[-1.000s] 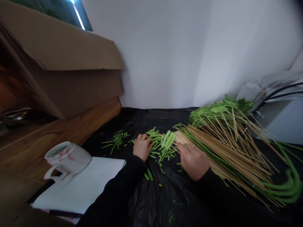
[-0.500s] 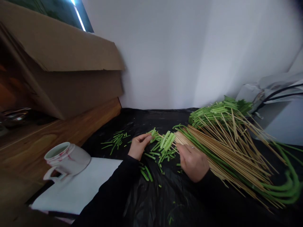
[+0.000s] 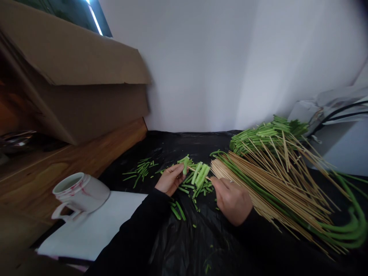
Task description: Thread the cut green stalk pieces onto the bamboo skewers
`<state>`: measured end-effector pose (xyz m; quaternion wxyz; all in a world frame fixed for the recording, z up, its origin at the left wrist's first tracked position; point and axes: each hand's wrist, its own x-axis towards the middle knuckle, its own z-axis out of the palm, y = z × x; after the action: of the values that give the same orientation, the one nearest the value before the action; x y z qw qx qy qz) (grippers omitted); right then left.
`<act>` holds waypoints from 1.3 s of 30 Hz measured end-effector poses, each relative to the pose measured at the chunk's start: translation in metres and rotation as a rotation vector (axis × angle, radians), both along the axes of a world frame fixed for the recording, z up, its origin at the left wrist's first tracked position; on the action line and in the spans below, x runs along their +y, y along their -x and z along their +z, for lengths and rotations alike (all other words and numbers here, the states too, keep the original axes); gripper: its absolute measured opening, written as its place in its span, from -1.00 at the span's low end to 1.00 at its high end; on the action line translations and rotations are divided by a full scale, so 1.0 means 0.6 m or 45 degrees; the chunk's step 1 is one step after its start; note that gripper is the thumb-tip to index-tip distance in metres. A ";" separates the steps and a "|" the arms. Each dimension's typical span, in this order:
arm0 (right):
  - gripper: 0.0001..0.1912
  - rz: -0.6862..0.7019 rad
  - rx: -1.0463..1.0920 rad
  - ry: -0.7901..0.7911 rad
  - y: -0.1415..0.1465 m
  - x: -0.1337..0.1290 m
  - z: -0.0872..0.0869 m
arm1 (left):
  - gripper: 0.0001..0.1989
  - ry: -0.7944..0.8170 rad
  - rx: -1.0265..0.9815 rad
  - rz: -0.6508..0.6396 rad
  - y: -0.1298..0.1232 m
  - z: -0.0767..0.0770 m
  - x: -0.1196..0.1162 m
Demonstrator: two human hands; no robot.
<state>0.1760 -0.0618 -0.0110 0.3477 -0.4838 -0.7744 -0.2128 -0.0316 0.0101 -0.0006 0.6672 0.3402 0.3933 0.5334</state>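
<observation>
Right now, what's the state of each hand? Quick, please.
Left hand: closed, pinching a green piece at the stick's tip.
Right hand: closed, holding the stick, which carries other green pieces.

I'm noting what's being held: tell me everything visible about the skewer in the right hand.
The skewer is thin, straight, pale and wood-like. The right hand grips one end; several green stem pieces sit crosswise along it, side by side. Its other end points at a piece in the left hand; contact is unclear.
</observation>
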 end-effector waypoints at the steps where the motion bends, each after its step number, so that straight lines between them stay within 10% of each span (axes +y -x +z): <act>1: -0.71 -0.002 -0.002 0.003 0.000 0.000 0.000 | -0.85 0.001 0.007 0.001 0.000 0.000 0.000; 39: -0.72 -0.013 0.004 0.040 0.005 -0.004 -0.009 | -0.82 0.046 -0.011 -0.132 -0.001 -0.012 -0.002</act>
<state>0.1732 -0.0642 -0.0163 0.3402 -0.4935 -0.7747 -0.2014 -0.0308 0.0091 -0.0075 0.7017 0.3457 0.3816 0.4924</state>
